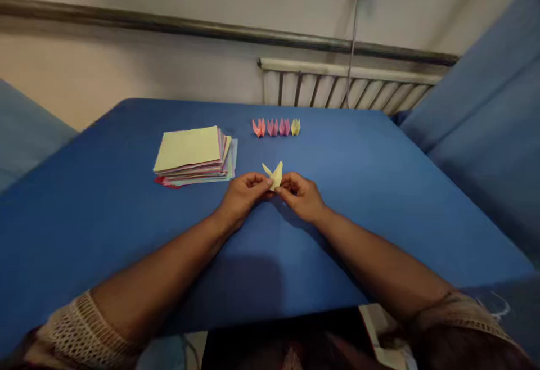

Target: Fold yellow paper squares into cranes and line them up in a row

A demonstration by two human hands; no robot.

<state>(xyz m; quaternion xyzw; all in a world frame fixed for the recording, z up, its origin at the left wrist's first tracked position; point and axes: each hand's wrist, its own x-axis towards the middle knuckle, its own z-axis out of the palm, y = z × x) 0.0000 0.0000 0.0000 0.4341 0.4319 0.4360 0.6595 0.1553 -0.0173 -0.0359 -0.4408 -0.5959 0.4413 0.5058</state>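
Observation:
A small pale yellow folded paper figure point(275, 175) with two pointed tips sticking up is held between both hands above the blue table. My left hand point(248, 190) pinches its lower left side, thumb in front. On the other side, my right hand point(302, 194) grips its lower right edge between thumb and fingers. The fingers behind the paper are partly hidden. Beyond the hands stand several finished-looking folded figures in a row: an orange-pink one point(259, 128), pink-purple ones point(278, 127) and a yellow one point(296, 127).
A stack of coloured paper sheets point(189, 149), yellow on top, lies left of the hands on the blue tablecloth point(371, 190). Behind the table are a wall pipe point(202, 28), a radiator point(329, 80) and a hanging cord point(351, 49). Blue fabric point(481, 94) hangs at the right.

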